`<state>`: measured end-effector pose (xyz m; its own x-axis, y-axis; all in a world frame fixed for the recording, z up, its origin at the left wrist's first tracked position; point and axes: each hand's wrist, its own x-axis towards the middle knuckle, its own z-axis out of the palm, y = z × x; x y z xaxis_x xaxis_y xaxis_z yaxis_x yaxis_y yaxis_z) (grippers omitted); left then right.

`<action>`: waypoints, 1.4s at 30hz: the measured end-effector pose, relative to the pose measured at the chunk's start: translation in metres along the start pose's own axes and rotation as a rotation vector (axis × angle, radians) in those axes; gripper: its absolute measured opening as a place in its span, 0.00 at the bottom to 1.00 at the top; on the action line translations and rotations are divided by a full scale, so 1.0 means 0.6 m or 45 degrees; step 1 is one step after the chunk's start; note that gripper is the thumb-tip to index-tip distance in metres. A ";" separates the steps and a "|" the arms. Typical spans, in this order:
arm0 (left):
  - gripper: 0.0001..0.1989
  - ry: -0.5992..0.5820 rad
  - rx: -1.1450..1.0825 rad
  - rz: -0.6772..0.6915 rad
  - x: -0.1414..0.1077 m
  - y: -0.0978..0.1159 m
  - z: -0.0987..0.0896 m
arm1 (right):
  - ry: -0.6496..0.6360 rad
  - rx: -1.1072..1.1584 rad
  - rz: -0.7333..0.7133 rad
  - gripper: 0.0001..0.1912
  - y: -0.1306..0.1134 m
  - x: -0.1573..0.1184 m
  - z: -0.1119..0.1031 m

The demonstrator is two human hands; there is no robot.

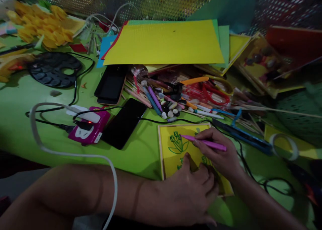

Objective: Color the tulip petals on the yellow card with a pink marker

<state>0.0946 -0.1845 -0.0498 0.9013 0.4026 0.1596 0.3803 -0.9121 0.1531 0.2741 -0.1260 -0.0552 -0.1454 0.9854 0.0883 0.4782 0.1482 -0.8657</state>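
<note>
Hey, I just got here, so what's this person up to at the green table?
The right hand holds a pink pen with its tip at a green flower drawing on a yellow framed board. The left hand rests on the board's lower part. Phones and loose pens lie beyond.

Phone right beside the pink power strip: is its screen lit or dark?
Dark: the phone shows a black screen with nothing lit on it.
</note>
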 end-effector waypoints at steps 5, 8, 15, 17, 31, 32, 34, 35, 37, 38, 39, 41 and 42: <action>0.37 0.016 -0.014 0.000 0.000 0.003 0.007 | 0.006 0.016 -0.004 0.04 0.004 -0.001 0.000; 0.37 0.019 -0.008 -0.007 0.000 0.003 0.009 | -0.002 0.022 -0.003 0.04 0.006 -0.003 -0.002; 0.37 -0.001 -0.007 -0.008 0.000 0.003 0.004 | -0.038 0.043 -0.003 0.04 0.002 -0.001 -0.001; 0.37 0.011 0.006 -0.010 -0.001 0.004 0.006 | -0.046 0.022 0.004 0.04 0.000 0.000 -0.001; 0.35 0.021 0.000 -0.006 -0.002 0.005 0.009 | -0.055 0.029 0.019 0.04 -0.005 0.000 0.000; 0.35 0.022 -0.009 -0.006 -0.002 0.005 0.010 | -0.049 0.028 0.018 0.04 -0.005 0.000 0.000; 0.35 0.030 -0.016 0.001 -0.002 0.005 0.010 | -0.035 0.024 0.017 0.05 -0.005 0.000 0.000; 0.35 0.035 -0.015 0.002 -0.002 0.004 0.010 | -0.034 0.022 0.019 0.05 -0.005 0.000 0.000; 0.35 0.041 -0.006 0.005 -0.002 0.004 0.009 | -0.048 0.024 0.019 0.06 -0.004 0.001 0.000; 0.35 0.038 -0.004 0.005 -0.002 0.003 0.008 | -0.056 0.026 0.020 0.06 -0.003 0.001 0.000; 0.35 0.030 -0.001 0.008 -0.002 0.003 0.008 | -0.059 0.026 0.019 0.06 -0.002 0.001 0.000; 0.36 0.025 0.009 0.013 -0.002 0.002 0.008 | -0.048 0.017 0.013 0.05 0.000 0.001 0.000; 0.36 0.024 0.016 0.015 -0.003 0.002 0.008 | -0.041 0.008 0.009 0.05 0.001 0.001 0.000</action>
<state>0.0946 -0.1865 -0.0544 0.9017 0.3934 0.1794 0.3727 -0.9175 0.1387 0.2744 -0.1254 -0.0555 -0.1700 0.9832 0.0666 0.4735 0.1407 -0.8695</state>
